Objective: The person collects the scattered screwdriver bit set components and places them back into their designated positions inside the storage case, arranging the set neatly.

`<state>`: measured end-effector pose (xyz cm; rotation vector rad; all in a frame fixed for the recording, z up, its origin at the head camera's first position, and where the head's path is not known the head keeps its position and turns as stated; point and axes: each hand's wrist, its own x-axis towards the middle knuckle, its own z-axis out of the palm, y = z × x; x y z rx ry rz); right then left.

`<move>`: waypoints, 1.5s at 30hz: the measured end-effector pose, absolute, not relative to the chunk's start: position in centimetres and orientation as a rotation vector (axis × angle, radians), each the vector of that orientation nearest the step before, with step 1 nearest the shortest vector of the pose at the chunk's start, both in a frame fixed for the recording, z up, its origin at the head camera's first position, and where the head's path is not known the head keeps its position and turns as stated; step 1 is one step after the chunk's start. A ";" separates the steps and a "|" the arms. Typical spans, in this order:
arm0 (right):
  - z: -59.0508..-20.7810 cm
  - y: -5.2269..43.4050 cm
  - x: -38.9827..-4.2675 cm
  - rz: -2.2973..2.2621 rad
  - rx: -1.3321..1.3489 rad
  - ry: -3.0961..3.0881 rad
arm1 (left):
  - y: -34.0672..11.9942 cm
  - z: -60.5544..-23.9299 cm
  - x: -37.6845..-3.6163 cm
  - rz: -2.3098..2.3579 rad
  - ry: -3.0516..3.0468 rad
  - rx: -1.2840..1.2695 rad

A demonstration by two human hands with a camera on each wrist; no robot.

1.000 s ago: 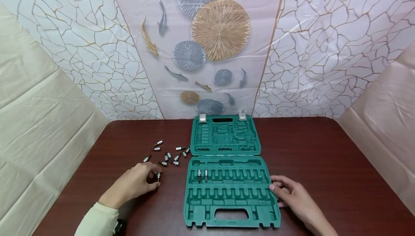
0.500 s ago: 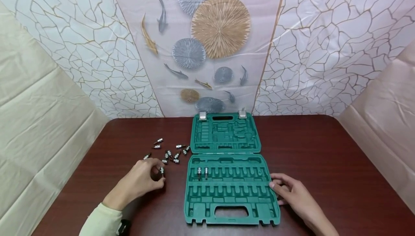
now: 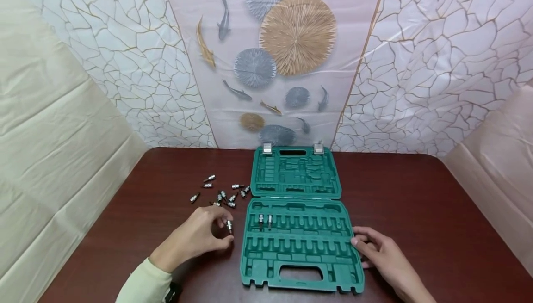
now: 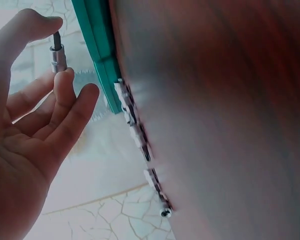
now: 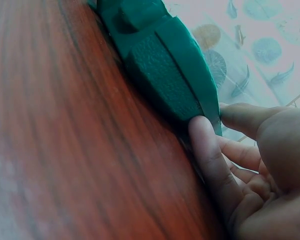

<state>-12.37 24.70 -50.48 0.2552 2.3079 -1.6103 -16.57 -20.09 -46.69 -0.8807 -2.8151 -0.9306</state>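
On the dark red wooden tabletop (image 3: 416, 201), loose silver bit sockets (image 3: 222, 194) lay far left. The left hand (image 3: 195, 238) pinched one small silver bit socket (image 3: 229, 225) upright, just left of the open green plastic tool case (image 3: 300, 247). The right hand (image 3: 381, 256), fingers relaxed, touched the case's right edge

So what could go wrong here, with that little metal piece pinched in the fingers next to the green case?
The left hand pinches the small bit only at its ends, between thumb and fingertip, so it may slip and roll off across the table. The loose bits lie scattered close by the case; a sleeve or wrist could knock them away. The right hand only touches the case's edge, so pressing a bit in might shift the case.
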 end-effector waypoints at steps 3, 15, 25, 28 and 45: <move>-50.6 24.7 -12.3 -1.614 0.272 2.305 | -19.4 -46.7 -16.4 -0.910 -2.786 -0.930; -50.5 24.7 -12.4 -1.614 0.264 2.311 | -17.6 -46.2 -15.2 -0.913 -2.855 -1.039; -50.3 24.7 -12.3 -1.623 0.261 2.312 | -15.8 -46.1 -14.9 -0.887 -2.947 -1.035; -50.4 24.7 -12.3 -1.623 0.248 2.317 | -15.5 -46.3 -14.8 -0.804 -2.941 -1.058; -50.7 24.7 -12.3 -1.619 0.247 2.331 | -14.7 -46.7 -14.5 -0.610 -2.913 -1.085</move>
